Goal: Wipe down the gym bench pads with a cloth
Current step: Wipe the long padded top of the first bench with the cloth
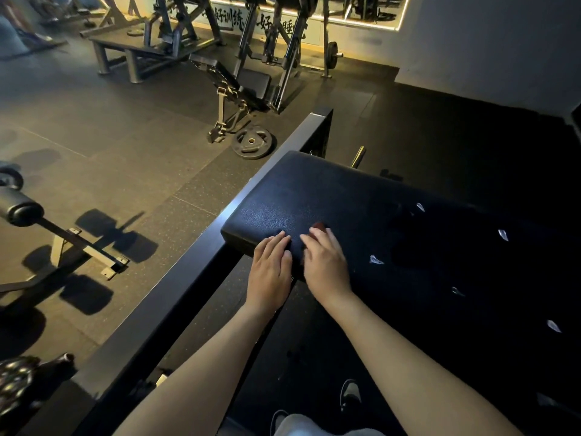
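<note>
Both hands rest at the near left corner of a black bench pad. The left hand lies flat at the pad's edge, fingers straight and together. Just beside it, the right hand presses nearly flat fingers onto a cloth; only a dark reddish edge of it shows past the fingertips. The pad's pebbled leatherette bears small pale tears. Beyond the pad's far left corner lies a weight plate.

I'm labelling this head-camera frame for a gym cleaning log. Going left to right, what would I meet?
padded roller → left hand → right hand → white tear marks. I left out the floor weight plate, since it overlaps the left hand's span.
</note>
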